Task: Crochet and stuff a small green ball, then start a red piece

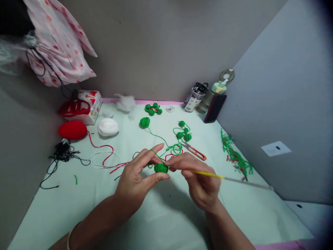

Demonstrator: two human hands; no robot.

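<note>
Left hand (135,177) pinches green crochet piece (161,168), right hand (203,178) steers yellow tool (208,174)

And there it is, mid-view above the pale tabletop (97,182): the little green crochet piece, gripped by the left hand with the thumb underneath. The index finger stretches up and away, a green strand (157,155) running from it, seemingly to hold the yarn taut and clear of the stitches.

Across to the right hand, closed around the slim tool, fingertips close to the work, shaft slanting out to the right! That forward grip probably gives fine control; the tip itself is too small to make out.

Both forearms (97,217) angle in from the bottom, hands almost meeting, likely to steady each other.

Beyond them, loose green loops (176,148) lie on the table and a green ball (145,122) sits farther back, presumably so yarn can feed freely. Orange-handled snips (196,152) rest just past the right hand, handy for cutting, by the look of it.
</note>
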